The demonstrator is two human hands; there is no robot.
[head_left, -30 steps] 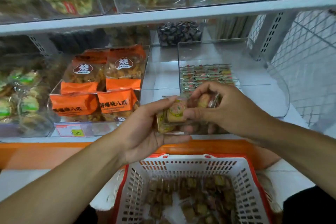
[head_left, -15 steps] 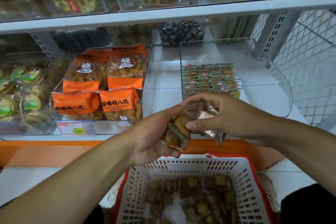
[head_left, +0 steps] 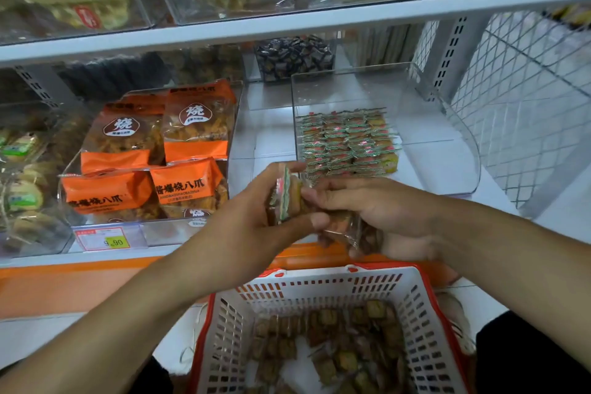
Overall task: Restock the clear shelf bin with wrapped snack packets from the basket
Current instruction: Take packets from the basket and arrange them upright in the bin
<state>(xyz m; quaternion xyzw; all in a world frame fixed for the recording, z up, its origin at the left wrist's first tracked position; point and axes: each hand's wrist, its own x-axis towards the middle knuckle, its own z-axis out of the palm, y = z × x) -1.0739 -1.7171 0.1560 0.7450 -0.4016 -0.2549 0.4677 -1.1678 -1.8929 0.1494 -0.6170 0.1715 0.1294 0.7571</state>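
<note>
**Packets held edge-up in front of the shelf bin**

Shelf (head_left: 287, 17): white, metal, two tiers in view. Clear shelf bin (head_left: 460, 150) sits on the lower tier, right of centre; neat rows of wrapped packets (head_left: 347, 142) fill its left rear part, standing on edge.

Basket (head_left: 323, 285): white lattice, red rim, below the hands, with loose brown packets in its bottom.

Orange snack bags (head_left: 153, 166): in the neighbouring clear bin to the left.

Left hand (head_left: 252, 227): grip curled round a small stack of packets (head_left: 287, 195), long axis near vertical, green-and-red printed edge facing the camera, brown filling showing.

Right hand (head_left: 383, 214): fingers curled, pinching crinkled clear-wrapped packets (head_left: 342, 227) just beside the stack; fingertips touch the stack.
</note>
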